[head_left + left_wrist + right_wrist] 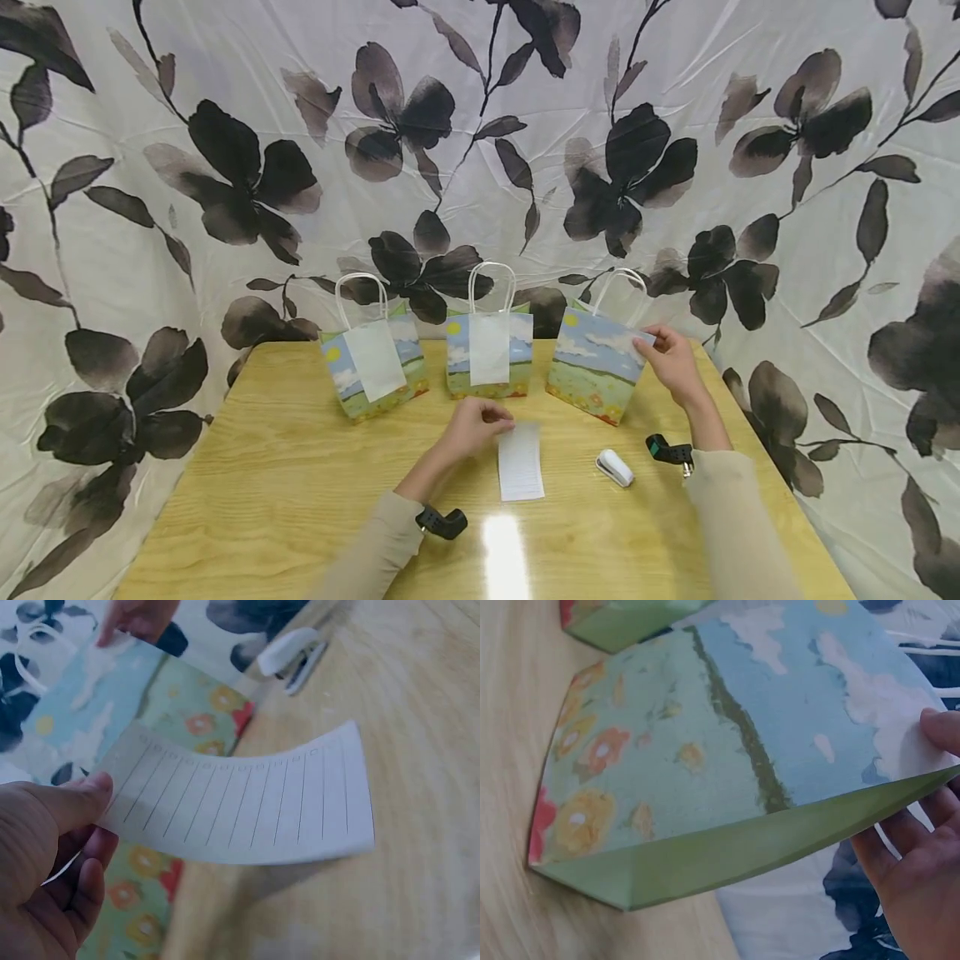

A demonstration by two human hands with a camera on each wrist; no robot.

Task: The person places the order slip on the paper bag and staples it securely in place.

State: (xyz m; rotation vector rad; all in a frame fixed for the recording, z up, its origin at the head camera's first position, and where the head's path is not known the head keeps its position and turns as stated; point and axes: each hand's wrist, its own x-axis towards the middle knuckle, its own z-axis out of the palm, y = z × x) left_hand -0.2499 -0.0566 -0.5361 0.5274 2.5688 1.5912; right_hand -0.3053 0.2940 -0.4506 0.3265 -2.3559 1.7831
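Centrally, the middle bag (521, 357) stands upright on the wooden table (300, 500), a white sheet (489, 350) covering the centre of its front. To its left, the left bag (410, 357) stands at an angle and bears a similar white slip (377, 360); how either is fixed cannot be told. To the right of the middle bag, the right bag (597, 362), printed with sun, clouds, green field and flowers, is gripped near its upper right corner by the right hand (675, 367), thumb on the printed front and fingers round the side. Just in front of the middle bag, the left hand (472, 429) pinches one end of a lined paper (520, 465), which bends in a shallow curve and shows ruled lines with small marks at their ends. In front and to the right of the middle bag lies a white stapler (617, 468). Behind it hangs a floral cloth (525, 212).
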